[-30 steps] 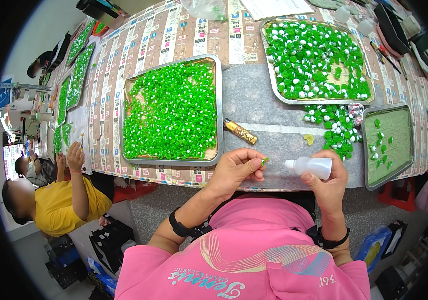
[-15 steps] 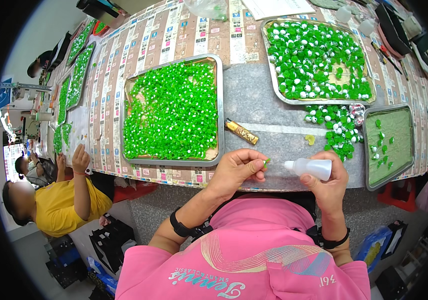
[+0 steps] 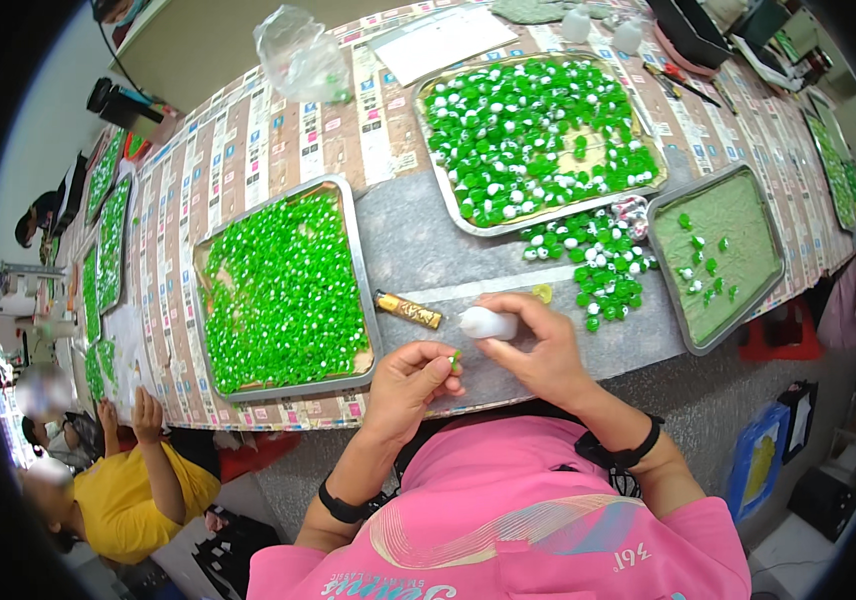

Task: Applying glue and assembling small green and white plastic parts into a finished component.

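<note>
Above the worktop (image 3: 248, 150), your left hand (image 3: 404, 388) is pinching a green piece (image 3: 456, 361), your right hand (image 3: 545, 350) — close by — is gripping a white bottle (image 3: 488, 323).

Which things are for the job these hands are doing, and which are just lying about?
Seem part of the job:
green piece in the left hand
white bottle in the right hand
tray of green pieces beside the left hand

Probably just lying about:
lighter
plastic bag
white paper

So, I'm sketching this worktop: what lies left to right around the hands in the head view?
Tray of small green pieces, gold-patterned lighter, squeeze bottle in the right hand, heap of green-and-white pieces, sparsely filled tray.
</note>
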Action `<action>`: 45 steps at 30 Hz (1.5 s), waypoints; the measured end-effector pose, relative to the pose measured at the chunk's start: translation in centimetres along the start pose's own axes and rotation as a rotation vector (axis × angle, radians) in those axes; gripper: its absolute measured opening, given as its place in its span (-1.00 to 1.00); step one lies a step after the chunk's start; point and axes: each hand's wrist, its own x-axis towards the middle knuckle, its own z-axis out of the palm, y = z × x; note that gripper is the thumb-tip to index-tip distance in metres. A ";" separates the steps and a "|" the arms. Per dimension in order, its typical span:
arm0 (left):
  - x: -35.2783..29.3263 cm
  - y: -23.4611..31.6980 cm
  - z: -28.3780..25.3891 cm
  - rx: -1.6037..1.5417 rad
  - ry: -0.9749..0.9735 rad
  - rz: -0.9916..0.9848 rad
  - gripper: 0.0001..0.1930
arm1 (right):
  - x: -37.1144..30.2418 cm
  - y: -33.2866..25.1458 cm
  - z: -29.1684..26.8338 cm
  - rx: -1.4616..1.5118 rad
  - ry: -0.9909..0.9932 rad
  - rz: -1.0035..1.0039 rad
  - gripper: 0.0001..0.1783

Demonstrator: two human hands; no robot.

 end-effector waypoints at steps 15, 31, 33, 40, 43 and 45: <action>-0.4 -0.1 -0.2 0.013 -0.005 0.024 -0.86 | 3.8 -0.9 -3.9 -0.646 0.248 -0.342 -0.77; -0.7 0.2 0.4 0.007 -0.035 0.044 -0.85 | 2.7 -1.2 -3.1 -0.517 0.251 -0.277 -0.77; -0.7 0.3 0.5 -0.001 -0.050 0.044 -0.84 | 1.6 -2.2 -3.1 -0.330 0.205 -0.192 -0.80; -0.9 0.2 1.0 0.058 -0.054 0.026 -0.83 | -2.3 -3.9 -1.8 0.243 -0.158 0.249 -0.84; -1.0 0.0 1.2 0.079 -0.056 0.036 -0.84 | -2.2 -3.8 -1.6 0.249 -0.222 0.252 -0.81; -1.1 0.1 1.3 0.088 -0.056 0.044 -0.84 | -2.2 -3.8 -1.5 0.243 -0.245 0.241 -0.79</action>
